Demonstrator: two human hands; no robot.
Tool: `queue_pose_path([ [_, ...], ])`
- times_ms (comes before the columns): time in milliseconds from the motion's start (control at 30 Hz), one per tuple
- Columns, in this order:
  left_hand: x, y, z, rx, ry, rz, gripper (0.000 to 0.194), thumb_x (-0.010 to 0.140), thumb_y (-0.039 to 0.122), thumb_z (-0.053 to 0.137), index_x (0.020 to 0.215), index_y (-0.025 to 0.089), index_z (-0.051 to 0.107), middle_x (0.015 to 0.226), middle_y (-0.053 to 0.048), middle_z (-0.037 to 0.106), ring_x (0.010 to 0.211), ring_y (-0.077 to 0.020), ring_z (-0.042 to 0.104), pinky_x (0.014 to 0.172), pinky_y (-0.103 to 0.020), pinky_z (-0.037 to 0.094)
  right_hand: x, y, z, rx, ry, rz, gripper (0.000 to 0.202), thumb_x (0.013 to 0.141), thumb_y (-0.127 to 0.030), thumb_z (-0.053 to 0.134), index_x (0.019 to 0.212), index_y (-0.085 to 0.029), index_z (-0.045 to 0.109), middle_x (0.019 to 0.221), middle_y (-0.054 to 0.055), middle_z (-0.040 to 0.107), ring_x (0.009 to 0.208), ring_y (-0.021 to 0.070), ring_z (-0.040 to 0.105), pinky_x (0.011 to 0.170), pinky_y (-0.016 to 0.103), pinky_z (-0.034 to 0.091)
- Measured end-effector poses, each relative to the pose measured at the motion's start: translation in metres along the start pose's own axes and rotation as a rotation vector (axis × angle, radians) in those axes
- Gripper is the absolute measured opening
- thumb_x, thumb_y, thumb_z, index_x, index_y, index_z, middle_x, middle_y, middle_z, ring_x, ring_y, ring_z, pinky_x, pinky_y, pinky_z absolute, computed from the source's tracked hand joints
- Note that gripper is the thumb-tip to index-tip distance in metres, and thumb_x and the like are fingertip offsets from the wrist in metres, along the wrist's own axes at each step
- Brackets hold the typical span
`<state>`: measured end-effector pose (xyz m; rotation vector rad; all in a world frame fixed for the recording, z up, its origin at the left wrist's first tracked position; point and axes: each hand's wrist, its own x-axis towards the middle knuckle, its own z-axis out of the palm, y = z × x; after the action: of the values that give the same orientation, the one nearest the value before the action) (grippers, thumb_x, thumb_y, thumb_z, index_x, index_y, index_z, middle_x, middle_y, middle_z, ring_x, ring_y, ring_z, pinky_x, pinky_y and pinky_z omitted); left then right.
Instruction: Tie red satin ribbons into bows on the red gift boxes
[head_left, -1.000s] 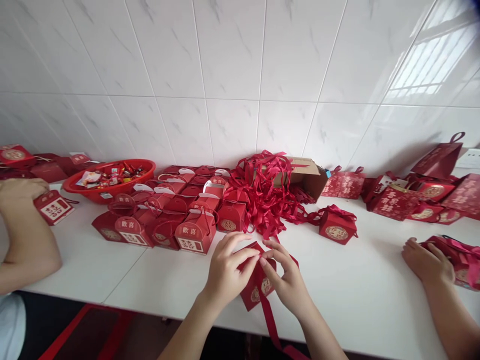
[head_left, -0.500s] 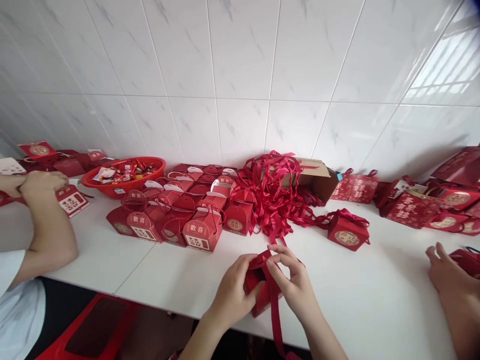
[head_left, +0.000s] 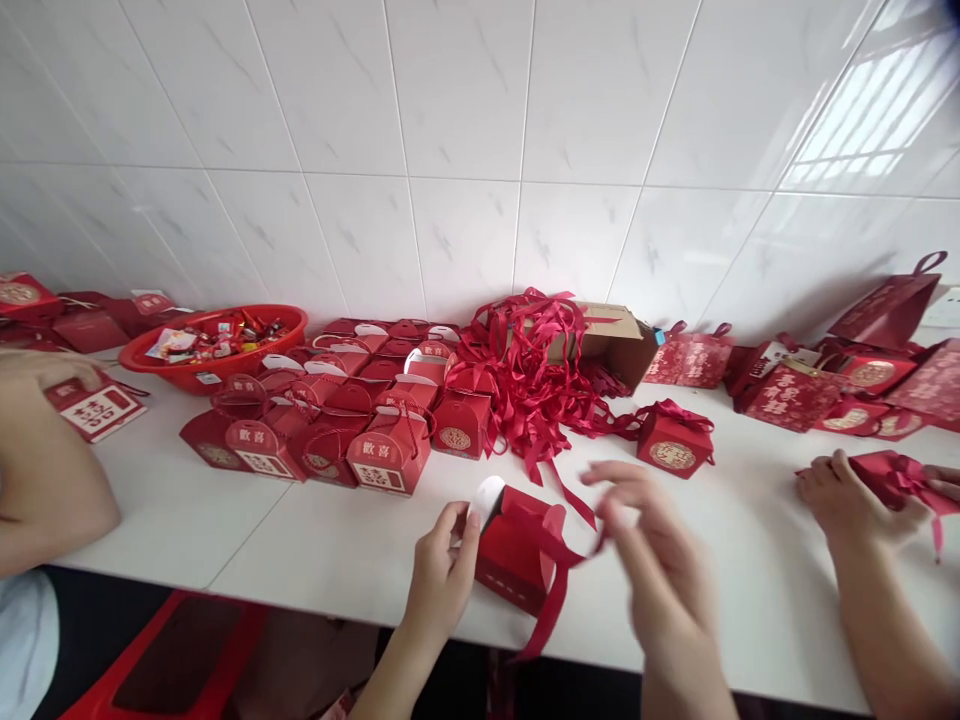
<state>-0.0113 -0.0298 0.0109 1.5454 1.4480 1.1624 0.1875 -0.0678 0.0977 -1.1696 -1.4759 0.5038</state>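
A red card box (head_left: 514, 570) sits at an angle near the front edge of the white surface (head_left: 315, 540), a broad plain side facing forward with small pale characters printed low on it. A rounded flap at its left end stands open, showing a white inner face. A glossy dark-red ribbon (head_left: 553, 605) crosses over its right part, one length reaching rightward, a loose tail curling down in front.

A red basin (head_left: 171, 374) is holding wrapped sweets (head_left: 217, 345) near the tiled wall (head_left: 465, 100); a red stool (head_left: 231, 655) is standing below the table (head_left: 315, 540).
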Motion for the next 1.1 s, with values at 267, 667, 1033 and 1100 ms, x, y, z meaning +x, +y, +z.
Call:
queue_pose_path([
  [267,-0.006,-0.002,0.003,-0.116,-0.026,-0.022,0.026,0.09,0.042,0.046,0.106,0.021,0.049,0.078,-0.001,0.063,0.062,-0.0132,0.056,0.055,-0.021,0.044,0.025,0.038,0.074,-0.335,-0.428,0.068,0.025,0.089,-0.026,0.045,0.073,-0.02,0.064,0.119,0.011,0.057,0.117,0.0299,0.047,0.099,0.058,0.029],
  [667,0.003,0.004,0.0,-0.122,-0.056,0.022,0.029,0.093,0.044,0.037,0.092,0.02,0.054,0.066,0.002,0.049,0.059,-0.0122,0.048,0.057,-0.022,0.042,0.024,0.039,0.075,-0.342,-0.472,0.063,0.023,0.087,-0.021,0.047,0.077,-0.024,0.068,0.11,0.01,0.062,0.116,0.0287,0.049,0.097,0.056,0.029],
  [1033,0.019,-0.016,-0.012,0.173,-0.084,0.002,0.022,0.085,0.037,0.045,0.07,0.02,0.048,0.064,0.002,0.05,0.054,-0.0125,0.047,0.053,-0.022,0.038,0.018,0.041,0.064,-0.274,-0.301,0.107,0.02,0.087,-0.034,0.05,0.097,-0.024,0.065,0.124,0.011,0.054,0.122,0.0298,0.045,0.101,0.055,0.032],
  [1100,0.018,-0.029,-0.031,0.45,0.005,-0.054,0.018,0.081,0.032,0.047,0.067,0.021,0.049,0.063,0.001,0.054,0.056,-0.015,0.051,0.057,-0.023,0.038,0.011,0.048,0.051,-0.181,-0.226,0.136,0.027,0.088,-0.039,0.05,0.108,-0.025,0.061,0.131,0.011,0.049,0.125,0.0281,0.043,0.101,0.049,0.036],
])
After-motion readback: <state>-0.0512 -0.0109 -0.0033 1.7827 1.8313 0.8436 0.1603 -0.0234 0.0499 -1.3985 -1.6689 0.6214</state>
